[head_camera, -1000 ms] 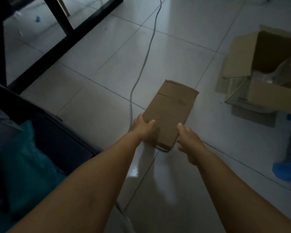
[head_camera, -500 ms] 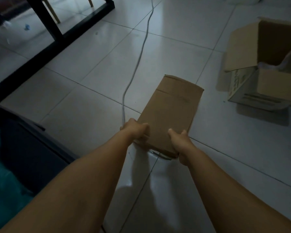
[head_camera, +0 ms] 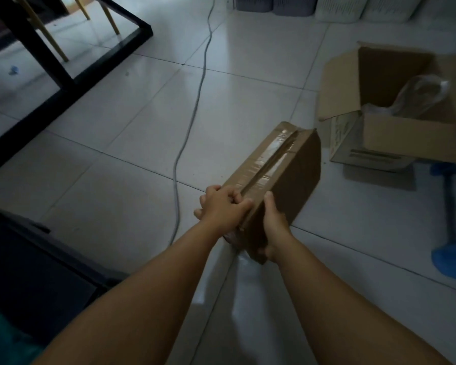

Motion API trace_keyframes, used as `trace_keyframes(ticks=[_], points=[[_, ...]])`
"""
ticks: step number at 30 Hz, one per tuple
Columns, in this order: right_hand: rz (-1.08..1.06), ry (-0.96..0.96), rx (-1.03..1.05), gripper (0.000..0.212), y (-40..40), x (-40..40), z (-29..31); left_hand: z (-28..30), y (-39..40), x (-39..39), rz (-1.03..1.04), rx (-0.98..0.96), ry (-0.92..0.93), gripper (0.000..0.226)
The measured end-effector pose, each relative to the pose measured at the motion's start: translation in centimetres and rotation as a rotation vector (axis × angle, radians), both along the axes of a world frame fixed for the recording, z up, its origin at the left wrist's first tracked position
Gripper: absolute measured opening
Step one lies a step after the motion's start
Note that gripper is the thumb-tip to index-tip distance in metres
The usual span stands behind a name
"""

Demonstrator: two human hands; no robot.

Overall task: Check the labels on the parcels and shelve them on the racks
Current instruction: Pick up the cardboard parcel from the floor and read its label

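Note:
A brown cardboard parcel (head_camera: 287,177) is held over the white tiled floor, tipped on its edge so its taped seam faces up and left. My left hand (head_camera: 221,208) grips the near end from the left, fingers curled over the seam. On the right of that same end, my right hand (head_camera: 273,227) clasps the parcel, thumb on the plain brown face. No label shows on the sides I can see.
An open cardboard box (head_camera: 395,133) with clear plastic inside stands at the right. A grey cable (head_camera: 192,122) runs across the floor. A black metal frame (head_camera: 63,83) is at upper left. A dark bin (head_camera: 37,272) sits at lower left, blue objects (head_camera: 453,254) at right, baskets (head_camera: 337,7) at the top.
The parcel has been rolled from lying flat onto its edge, so the taped seam now shows. Both hands shifted their grip on the near end. The view moved forward.

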State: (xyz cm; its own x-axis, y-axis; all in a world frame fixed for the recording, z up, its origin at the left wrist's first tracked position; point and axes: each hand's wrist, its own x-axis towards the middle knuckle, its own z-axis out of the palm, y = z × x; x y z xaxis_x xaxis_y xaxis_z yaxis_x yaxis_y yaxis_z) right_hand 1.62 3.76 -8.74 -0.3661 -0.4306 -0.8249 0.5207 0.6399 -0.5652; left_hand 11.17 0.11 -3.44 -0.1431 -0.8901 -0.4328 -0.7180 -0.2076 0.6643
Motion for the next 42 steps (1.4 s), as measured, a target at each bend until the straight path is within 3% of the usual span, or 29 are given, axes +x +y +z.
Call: trace_keyframes(ticks=[4,7,10,13,18,26,31,36,40,42], points=[[-0.043,0.181,-0.052,0.122,-0.4,-0.2,2.1,0.1,-0.1,-0.6,-0.051,-0.008,0.064,0.032],[0.027,0.390,0.060,0.115,-0.3,-0.8,2.4,0.8,0.2,-0.9,-0.040,0.078,0.190,0.054],[0.156,0.602,0.164,0.121,0.0,-1.1,3.3,1.0,0.5,-1.2,-0.109,0.145,0.213,0.036],[0.218,0.658,0.253,0.129,0.3,-1.9,3.5,1.2,1.1,-1.8,-0.124,0.189,0.250,0.030],[0.192,0.629,0.307,0.136,1.0,-3.6,3.6,1.1,1.7,-2.9,-0.099,0.303,0.320,0.041],[0.093,0.623,0.285,0.115,1.7,-5.4,3.3,1.7,2.2,-3.2,-0.094,0.443,0.389,0.030],[-0.091,0.335,0.006,0.105,2.0,-6.3,3.8,2.1,1.2,-2.2,-0.156,0.290,0.329,0.044],[-0.043,0.136,-0.286,0.089,2.0,-7.2,5.5,2.7,-1.4,0.3,-0.166,-0.012,0.237,0.049],[0.046,0.112,-0.421,0.082,2.4,-7.3,6.2,3.3,-2.6,2.0,0.067,0.190,0.387,0.073],[0.089,0.086,-0.441,0.080,2.7,-7.3,6.1,3.2,-2.9,2.8,0.134,0.302,0.476,0.065]])
